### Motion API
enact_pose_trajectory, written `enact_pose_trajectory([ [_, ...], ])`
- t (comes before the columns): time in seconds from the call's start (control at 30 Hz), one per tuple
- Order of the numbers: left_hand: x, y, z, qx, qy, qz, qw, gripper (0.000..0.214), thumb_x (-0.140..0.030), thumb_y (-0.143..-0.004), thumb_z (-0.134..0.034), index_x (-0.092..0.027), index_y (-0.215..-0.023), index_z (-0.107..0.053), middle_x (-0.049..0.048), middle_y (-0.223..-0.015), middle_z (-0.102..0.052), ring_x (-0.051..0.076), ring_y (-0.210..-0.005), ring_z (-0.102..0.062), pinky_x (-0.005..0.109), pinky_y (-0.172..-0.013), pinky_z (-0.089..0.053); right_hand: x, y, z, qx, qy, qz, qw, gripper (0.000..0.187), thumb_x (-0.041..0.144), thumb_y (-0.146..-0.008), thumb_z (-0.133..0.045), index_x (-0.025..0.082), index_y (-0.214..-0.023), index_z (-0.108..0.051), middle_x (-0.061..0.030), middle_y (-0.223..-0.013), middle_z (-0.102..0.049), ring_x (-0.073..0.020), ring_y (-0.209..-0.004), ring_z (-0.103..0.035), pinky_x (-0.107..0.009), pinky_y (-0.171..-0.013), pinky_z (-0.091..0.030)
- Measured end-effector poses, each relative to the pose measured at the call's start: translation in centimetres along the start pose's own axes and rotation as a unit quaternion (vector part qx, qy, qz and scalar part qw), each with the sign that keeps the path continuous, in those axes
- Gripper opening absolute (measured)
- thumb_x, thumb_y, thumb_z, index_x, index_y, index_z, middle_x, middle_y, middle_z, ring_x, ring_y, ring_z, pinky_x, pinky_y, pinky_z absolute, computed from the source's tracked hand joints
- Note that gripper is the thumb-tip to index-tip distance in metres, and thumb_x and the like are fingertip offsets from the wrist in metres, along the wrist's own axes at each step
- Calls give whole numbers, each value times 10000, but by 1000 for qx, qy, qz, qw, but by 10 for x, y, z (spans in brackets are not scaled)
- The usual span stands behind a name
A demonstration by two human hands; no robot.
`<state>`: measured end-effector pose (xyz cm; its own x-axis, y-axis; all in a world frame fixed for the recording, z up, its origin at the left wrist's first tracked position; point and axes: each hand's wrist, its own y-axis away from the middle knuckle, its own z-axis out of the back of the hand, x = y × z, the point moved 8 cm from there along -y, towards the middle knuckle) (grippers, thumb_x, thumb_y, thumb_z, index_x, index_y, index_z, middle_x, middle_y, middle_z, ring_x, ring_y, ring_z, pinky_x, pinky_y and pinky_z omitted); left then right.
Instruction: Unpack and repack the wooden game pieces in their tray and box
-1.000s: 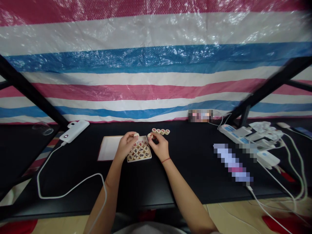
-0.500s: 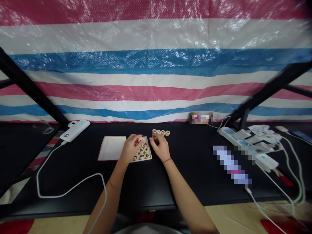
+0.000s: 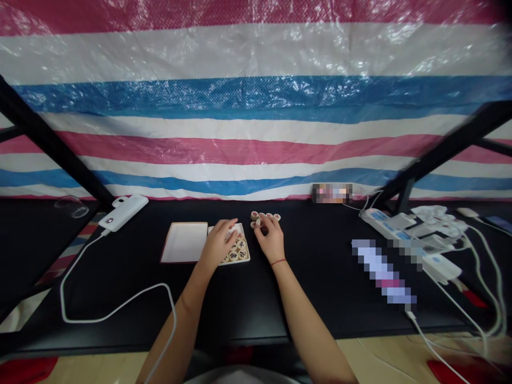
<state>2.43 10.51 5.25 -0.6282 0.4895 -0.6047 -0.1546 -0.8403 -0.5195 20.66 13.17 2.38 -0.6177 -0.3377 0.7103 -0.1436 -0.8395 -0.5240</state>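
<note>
Xiangqi pieces (image 3: 241, 245) with dark and red characters lie in a shallow white box (image 3: 245, 260). My left hand (image 3: 216, 244) hovers over that box, fingers and thumb apart, with no piece visible between them. It hides the box's left part. Beyond and right of the box, my right hand (image 3: 272, 240) pinches a xiangqi piece (image 3: 258, 223) between thumb and fingers, down by the table pieces. There, a row of red-marked xiangqi pieces (image 3: 254, 215) stands on the black table, with another piece (image 3: 253, 225) in front of its left end. My fingers partly cover the row.
The box lid (image 3: 184, 242) lies inside up, left of the box. A white power bank (image 3: 124, 213) with a cable is at the back left. To the right are a blurred-out phone (image 3: 382, 274) and a power strip (image 3: 412, 242) crowded with plugs. Striped sheeting (image 3: 256, 146) hangs behind.
My right hand has shifted slightly right along the row, with a piece in its fingertips. The fingers of my left hand have spread over the box.
</note>
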Motion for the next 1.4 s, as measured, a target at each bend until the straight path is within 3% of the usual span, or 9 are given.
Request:
enact_pose_trajectory([
  [0.23, 9, 0, 0, 13, -5, 10, 1000, 266, -206, -913, -492, -226, -1159, -591, 46, -990, -651, 163, -923, -641, 317, -863, -515, -14, 2, -18, 59, 78, 9, 995, 119, 270, -818, -540, 191, -865, -615, -63, -840, -667, -211, -786, -590, -351, -783, -471],
  [0.5, 12, 0, 1, 12, -10, 13, 1000, 233, -203, -905, -500, -221, -1110, -608, 48, -1006, -659, 166, -923, -645, 317, -859, -516, -16, 2, -23, 62, 105, 22, 992, 105, 249, -812, -534, 194, -876, -597, -47, -772, -629, -203, -739, -552, -327, -738, -437],
  [0.63, 14, -1, 6, 5, -10, 25, 1000, 221, -198, -901, -500, -213, -1085, -620, 48, -983, -663, 165, -908, -654, 308, -849, -524, -17, -2, -8, 19, 83, 16, 996, 143, 254, -794, -533, 192, -915, -579, -65, -883, -629, -208, -808, -549, -331, -772, -433],
  [0.77, 17, -2, 9, 3, -13, 35, 999, 224, -193, -894, -504, -217, -1078, -629, 43, -979, -663, 165, -899, -657, 305, -833, -526, -42, -7, 25, -66, 138, -82, 985, 168, 213, -760, -488, 181, -906, -565, -82, -901, -608, -221, -821, -526, -349, -774, -405],
  [0.93, 18, -2, 9, 6, -23, 30, 999, 218, -219, -905, -493, -217, -1071, -634, 42, -969, -669, 162, -889, -655, 301, -826, -522, -71, -10, 36, -54, 172, -175, 968, 305, 288, -724, -564, 196, -1015, -560, -74, -997, -627, -223, -827, -535, -323, -716, -364],
  [1.23, 23, -1, 10, 7, -15, 40, 999, 219, -241, -910, -484, -215, -1060, -641, 39, -966, -669, 158, -881, -647, 295, -826, -510, -77, -12, 27, -39, 168, -150, 974, 233, 322, -782, -552, 199, -967, -620, -68, -966, -655, -206, -791, -522, -310, -701, -341],
  [1.4, 30, 0, 13, 1, -80, 82, 993, 217, -225, -886, -500, -216, -1025, -667, 50, -943, -689, 186, -862, -640, 323, -823, -483, -53, -12, 37, -98, 160, -107, 976, 253, 345, -806, -520, 173, -949, -638, -105, -973, -652, -227, -809, -543, -334, -713, -397],
])
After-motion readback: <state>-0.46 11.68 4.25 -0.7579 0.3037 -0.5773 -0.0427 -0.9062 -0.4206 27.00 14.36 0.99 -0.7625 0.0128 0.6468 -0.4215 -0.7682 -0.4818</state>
